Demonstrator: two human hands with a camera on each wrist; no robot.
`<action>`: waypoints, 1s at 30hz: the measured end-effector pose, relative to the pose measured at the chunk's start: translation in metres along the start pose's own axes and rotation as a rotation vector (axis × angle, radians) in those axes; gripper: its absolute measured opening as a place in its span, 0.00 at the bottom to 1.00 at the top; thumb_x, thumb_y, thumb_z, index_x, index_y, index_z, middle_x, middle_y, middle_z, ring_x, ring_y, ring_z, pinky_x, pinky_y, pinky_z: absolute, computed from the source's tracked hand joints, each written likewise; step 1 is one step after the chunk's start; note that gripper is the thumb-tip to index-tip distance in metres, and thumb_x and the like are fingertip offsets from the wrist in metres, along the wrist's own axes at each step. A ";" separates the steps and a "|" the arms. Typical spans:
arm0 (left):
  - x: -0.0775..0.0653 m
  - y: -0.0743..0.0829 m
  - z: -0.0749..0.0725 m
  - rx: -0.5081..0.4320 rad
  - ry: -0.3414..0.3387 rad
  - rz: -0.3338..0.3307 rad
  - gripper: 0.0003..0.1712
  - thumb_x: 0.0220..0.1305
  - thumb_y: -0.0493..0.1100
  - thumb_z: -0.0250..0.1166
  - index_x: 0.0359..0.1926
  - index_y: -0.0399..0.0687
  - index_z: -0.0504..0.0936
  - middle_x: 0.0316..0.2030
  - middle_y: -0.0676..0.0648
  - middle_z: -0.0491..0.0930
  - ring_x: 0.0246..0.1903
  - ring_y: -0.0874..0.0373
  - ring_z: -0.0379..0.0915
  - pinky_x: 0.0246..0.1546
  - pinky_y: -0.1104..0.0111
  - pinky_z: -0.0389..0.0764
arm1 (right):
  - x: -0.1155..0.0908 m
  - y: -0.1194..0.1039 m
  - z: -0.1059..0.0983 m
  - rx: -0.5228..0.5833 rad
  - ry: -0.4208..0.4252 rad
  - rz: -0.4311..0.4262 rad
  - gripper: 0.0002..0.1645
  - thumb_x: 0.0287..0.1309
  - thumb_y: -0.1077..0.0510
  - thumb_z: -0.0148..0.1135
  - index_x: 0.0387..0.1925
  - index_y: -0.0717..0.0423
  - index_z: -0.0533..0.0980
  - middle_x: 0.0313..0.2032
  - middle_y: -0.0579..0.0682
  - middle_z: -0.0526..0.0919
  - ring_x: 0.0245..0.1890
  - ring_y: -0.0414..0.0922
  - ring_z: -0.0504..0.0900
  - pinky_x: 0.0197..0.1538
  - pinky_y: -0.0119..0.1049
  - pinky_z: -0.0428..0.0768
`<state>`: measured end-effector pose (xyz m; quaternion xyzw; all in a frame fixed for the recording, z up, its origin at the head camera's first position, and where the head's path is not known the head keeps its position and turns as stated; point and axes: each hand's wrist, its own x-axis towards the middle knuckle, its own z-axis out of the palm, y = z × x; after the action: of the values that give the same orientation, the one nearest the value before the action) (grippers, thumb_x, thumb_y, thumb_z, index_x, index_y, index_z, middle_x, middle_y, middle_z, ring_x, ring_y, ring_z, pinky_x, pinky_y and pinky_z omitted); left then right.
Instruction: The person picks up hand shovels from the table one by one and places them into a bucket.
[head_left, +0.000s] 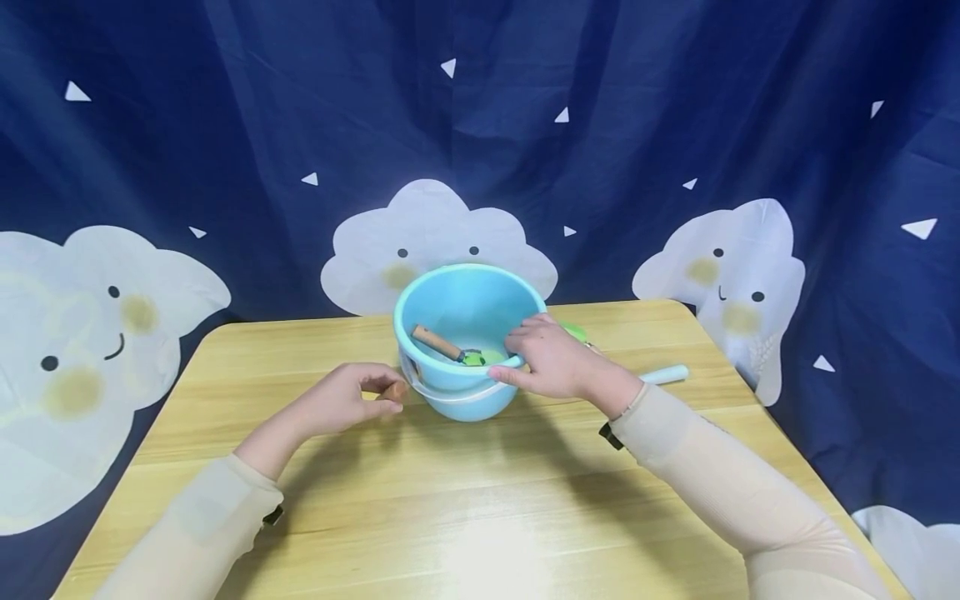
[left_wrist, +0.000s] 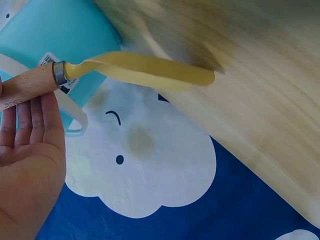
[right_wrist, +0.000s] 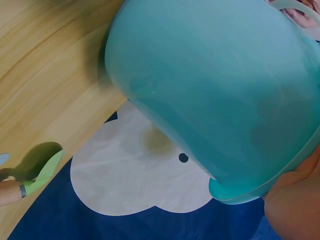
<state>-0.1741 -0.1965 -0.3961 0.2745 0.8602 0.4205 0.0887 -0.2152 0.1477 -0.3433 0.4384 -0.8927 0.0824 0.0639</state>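
Note:
A light blue bucket stands on the table with its mouth facing up and toward me. My right hand grips the bucket's right rim, the thumb outside and the fingers over the edge. My left hand holds a yellow trowel by its wooden handle, beside the bucket's left wall. Its yellow blade shows only in the left wrist view, pointing toward the wooden tabletop. Inside the bucket lies a wooden-handled tool with a green end. The white bucket handle hangs down across the front.
Right of the bucket lies a green trowel with a wooden handle, partly hidden by my right hand in the head view. A light blue handle sticks out beyond my right wrist. Behind the wooden table hangs a dark blue curtain with clouds.

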 end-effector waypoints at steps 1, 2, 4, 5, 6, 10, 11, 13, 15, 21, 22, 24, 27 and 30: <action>0.000 0.002 0.000 0.000 0.002 -0.001 0.07 0.62 0.43 0.72 0.39 0.53 0.82 0.36 0.57 0.82 0.44 0.61 0.81 0.53 0.55 0.78 | 0.000 0.000 0.000 0.000 0.000 0.001 0.29 0.67 0.32 0.49 0.20 0.46 0.64 0.20 0.42 0.64 0.27 0.43 0.63 0.50 0.43 0.64; 0.000 0.003 -0.001 0.000 0.005 -0.003 0.07 0.62 0.43 0.72 0.39 0.53 0.82 0.36 0.57 0.82 0.44 0.61 0.81 0.54 0.56 0.78 | 0.000 0.000 0.000 -0.001 -0.001 0.002 0.29 0.67 0.32 0.49 0.20 0.46 0.64 0.20 0.42 0.64 0.27 0.43 0.63 0.51 0.43 0.65; 0.000 0.005 -0.001 -0.001 0.009 -0.013 0.07 0.62 0.43 0.72 0.39 0.52 0.81 0.36 0.57 0.82 0.44 0.61 0.81 0.54 0.57 0.78 | 0.000 0.000 -0.001 -0.004 -0.005 0.005 0.29 0.67 0.32 0.49 0.20 0.46 0.64 0.20 0.42 0.64 0.27 0.43 0.63 0.51 0.43 0.65; 0.000 0.006 -0.002 -0.003 0.014 -0.017 0.07 0.62 0.44 0.72 0.39 0.51 0.81 0.36 0.57 0.82 0.45 0.61 0.81 0.54 0.57 0.78 | 0.000 0.000 -0.001 -0.004 -0.007 0.006 0.29 0.67 0.32 0.49 0.20 0.46 0.64 0.20 0.42 0.64 0.27 0.43 0.63 0.51 0.43 0.65; 0.000 0.007 -0.002 -0.007 0.017 -0.021 0.08 0.62 0.44 0.72 0.39 0.50 0.82 0.36 0.56 0.82 0.45 0.61 0.81 0.54 0.57 0.78 | 0.000 -0.001 -0.001 -0.005 -0.008 0.007 0.29 0.67 0.32 0.49 0.20 0.46 0.64 0.20 0.42 0.64 0.27 0.43 0.63 0.51 0.43 0.64; -0.001 0.010 -0.004 -0.041 0.031 -0.031 0.08 0.62 0.44 0.72 0.39 0.50 0.82 0.36 0.54 0.82 0.46 0.58 0.81 0.52 0.57 0.79 | 0.000 -0.001 -0.001 -0.003 -0.008 0.008 0.28 0.67 0.32 0.50 0.20 0.47 0.64 0.20 0.42 0.64 0.27 0.43 0.63 0.51 0.43 0.64; -0.001 0.011 -0.005 -0.054 0.035 -0.035 0.08 0.62 0.44 0.72 0.39 0.50 0.82 0.36 0.54 0.82 0.46 0.58 0.81 0.51 0.58 0.80 | 0.000 -0.001 -0.001 -0.002 -0.007 0.008 0.28 0.67 0.32 0.50 0.20 0.47 0.64 0.20 0.42 0.64 0.27 0.43 0.63 0.51 0.43 0.64; -0.001 0.012 -0.006 -0.072 0.041 -0.039 0.08 0.61 0.44 0.73 0.39 0.50 0.82 0.36 0.53 0.82 0.46 0.57 0.81 0.50 0.60 0.80 | -0.001 -0.001 -0.001 0.000 -0.004 0.006 0.28 0.67 0.32 0.50 0.20 0.47 0.64 0.20 0.42 0.64 0.27 0.43 0.63 0.51 0.43 0.64; -0.001 0.012 -0.007 -0.082 0.048 -0.039 0.08 0.61 0.44 0.73 0.38 0.51 0.81 0.36 0.52 0.82 0.46 0.57 0.81 0.50 0.61 0.80 | -0.001 -0.001 -0.001 0.000 -0.001 0.004 0.28 0.67 0.33 0.50 0.20 0.47 0.64 0.20 0.42 0.64 0.27 0.43 0.63 0.52 0.43 0.65; -0.001 0.016 -0.009 -0.113 0.058 -0.034 0.10 0.60 0.44 0.74 0.38 0.48 0.81 0.36 0.50 0.82 0.41 0.54 0.82 0.45 0.63 0.82 | -0.001 -0.001 -0.001 0.000 0.006 0.001 0.28 0.67 0.33 0.50 0.20 0.47 0.64 0.20 0.42 0.64 0.27 0.43 0.63 0.52 0.43 0.65; -0.001 0.017 -0.009 -0.120 0.058 -0.034 0.10 0.60 0.44 0.74 0.38 0.47 0.81 0.36 0.49 0.82 0.40 0.53 0.82 0.44 0.63 0.82 | -0.001 0.000 -0.001 0.000 0.006 0.001 0.28 0.67 0.33 0.50 0.20 0.47 0.64 0.20 0.42 0.64 0.27 0.43 0.63 0.52 0.43 0.65; -0.001 0.018 -0.010 -0.138 0.059 -0.032 0.10 0.60 0.43 0.74 0.38 0.46 0.81 0.37 0.49 0.83 0.39 0.52 0.82 0.43 0.63 0.83 | 0.000 0.000 -0.001 0.000 0.007 0.000 0.29 0.67 0.33 0.50 0.20 0.47 0.64 0.20 0.42 0.64 0.27 0.43 0.63 0.52 0.43 0.65; -0.002 0.019 -0.011 -0.159 0.070 -0.028 0.10 0.60 0.42 0.73 0.40 0.45 0.81 0.37 0.48 0.83 0.40 0.52 0.82 0.45 0.64 0.82 | 0.000 0.000 -0.001 0.001 0.010 -0.005 0.30 0.67 0.32 0.49 0.20 0.49 0.66 0.20 0.42 0.64 0.27 0.44 0.63 0.51 0.43 0.65; -0.003 0.019 -0.012 -0.184 0.079 -0.030 0.12 0.60 0.41 0.73 0.42 0.42 0.82 0.38 0.47 0.84 0.40 0.52 0.83 0.47 0.64 0.82 | 0.000 0.001 0.001 0.000 0.012 -0.011 0.32 0.67 0.32 0.48 0.20 0.52 0.69 0.20 0.42 0.64 0.27 0.44 0.63 0.51 0.43 0.65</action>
<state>-0.1688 -0.1962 -0.3741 0.2358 0.8248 0.5066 0.0858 -0.2157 0.1485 -0.3440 0.4429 -0.8898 0.0849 0.0698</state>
